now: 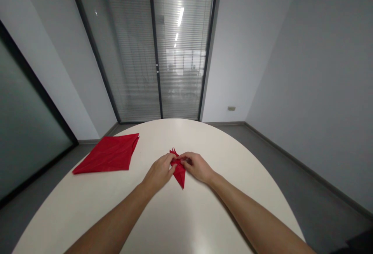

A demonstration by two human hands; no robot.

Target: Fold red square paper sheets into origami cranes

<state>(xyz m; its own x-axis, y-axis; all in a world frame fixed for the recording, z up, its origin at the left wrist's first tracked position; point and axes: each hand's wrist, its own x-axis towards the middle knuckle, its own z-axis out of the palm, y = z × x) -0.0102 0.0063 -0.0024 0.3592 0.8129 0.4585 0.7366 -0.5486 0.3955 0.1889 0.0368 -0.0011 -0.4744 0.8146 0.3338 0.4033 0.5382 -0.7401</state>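
A small piece of folded red paper (180,175) lies near the middle of the table, its long point toward me and a few narrow tips sticking out at the far end. My left hand (161,169) pinches its left edge between thumb and fingers. From the other side, my right hand (197,165) grips the upper right part with curled fingers and thumb. Both sets of fingertips nearly meet over the paper and hide its middle folds.
A larger folded red sheet (109,155) rests at the left on the round white table (233,160). Beyond the far table edge stands a glass partition (131,52) with blinds. A grey wall (320,71) is on the right.
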